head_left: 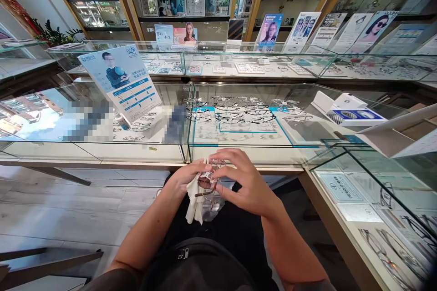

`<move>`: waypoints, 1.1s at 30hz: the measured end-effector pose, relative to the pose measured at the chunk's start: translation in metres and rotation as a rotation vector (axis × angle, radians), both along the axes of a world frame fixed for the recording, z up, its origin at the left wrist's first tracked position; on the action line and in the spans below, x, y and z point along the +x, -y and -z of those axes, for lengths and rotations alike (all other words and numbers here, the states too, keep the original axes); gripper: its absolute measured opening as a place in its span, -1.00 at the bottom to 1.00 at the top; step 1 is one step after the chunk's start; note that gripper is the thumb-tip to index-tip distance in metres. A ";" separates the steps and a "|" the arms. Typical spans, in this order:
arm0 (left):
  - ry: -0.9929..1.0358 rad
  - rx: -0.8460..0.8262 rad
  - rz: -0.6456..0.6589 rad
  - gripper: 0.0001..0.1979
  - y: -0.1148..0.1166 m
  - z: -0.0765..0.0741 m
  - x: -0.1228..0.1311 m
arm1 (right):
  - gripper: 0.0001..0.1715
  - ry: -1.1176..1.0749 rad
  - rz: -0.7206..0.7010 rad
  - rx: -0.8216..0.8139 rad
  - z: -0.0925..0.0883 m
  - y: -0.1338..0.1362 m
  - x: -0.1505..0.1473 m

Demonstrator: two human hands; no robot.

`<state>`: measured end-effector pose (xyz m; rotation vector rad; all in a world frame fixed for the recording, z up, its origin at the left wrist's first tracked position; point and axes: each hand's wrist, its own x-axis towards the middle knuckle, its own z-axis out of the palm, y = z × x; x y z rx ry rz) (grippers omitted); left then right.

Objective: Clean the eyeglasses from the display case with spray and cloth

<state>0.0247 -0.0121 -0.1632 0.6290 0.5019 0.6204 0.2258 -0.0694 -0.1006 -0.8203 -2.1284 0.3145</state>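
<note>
Cloth point(194, 198) pinched in L hand point(184, 177) at glasses point(205, 183), R hand point(244, 182) curled alongside, grip can't be told; wiping prob. midway, not yet set down.

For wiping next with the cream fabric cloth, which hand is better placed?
Probably the left hand: it holds the cloth beside the brown-tinted glasses, while the right hand shows no cloth.

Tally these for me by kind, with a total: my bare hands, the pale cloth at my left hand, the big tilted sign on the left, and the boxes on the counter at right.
Hands: 2 (left hand, right hand)
Pale cloth: 1
Tilted sign: 1
Boxes: 2 (blue-panelled box, larger open box)
Total: 6
</note>
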 end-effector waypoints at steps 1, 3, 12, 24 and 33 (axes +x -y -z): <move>-0.005 -0.022 -0.004 -0.50 0.001 0.001 -0.002 | -0.85 0.038 -0.033 -0.031 -0.003 -0.001 0.002; -0.014 -0.061 0.000 -0.53 0.002 0.004 -0.005 | -0.81 0.090 -0.090 -0.079 -0.008 -0.004 0.004; -0.078 -0.104 0.056 -0.46 -0.013 0.001 -0.002 | -0.86 0.129 -0.241 -0.184 -0.013 -0.047 0.011; -0.732 0.276 -0.809 -0.56 -0.116 -0.018 -0.091 | -0.78 0.482 0.229 -0.154 -0.073 -0.247 0.120; -0.929 0.338 -0.977 -0.64 -0.127 0.007 -0.100 | -0.74 0.869 0.631 -0.256 -0.034 -0.401 0.179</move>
